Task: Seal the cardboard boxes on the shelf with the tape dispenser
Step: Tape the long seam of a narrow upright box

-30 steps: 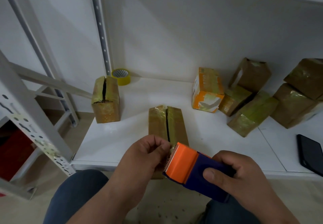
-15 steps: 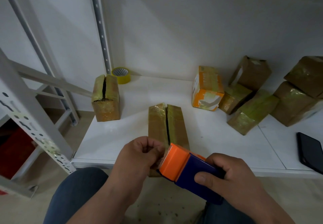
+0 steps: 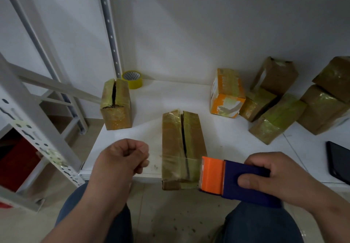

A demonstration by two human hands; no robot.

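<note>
Since a moment ago both hands have drawn apart: left hand (image 3: 126, 157) pinches clear tape (image 3: 170, 164) stretched across the split-topped brown cardboard box (image 3: 181, 148) at the shelf (image 3: 151, 100) edge; right hand (image 3: 272, 178) grips the orange-and-blue tape dispenser (image 3: 233, 180).

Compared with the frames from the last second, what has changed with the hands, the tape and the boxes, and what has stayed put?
The hands have parted: the left hand, pinching the tape end, drew left, and the right hand carried the tape dispenser right. A clear strip of tape now spans the near end of the open box. Nothing was let go. The boxes, yellow tape roll and phone have not moved.
</note>
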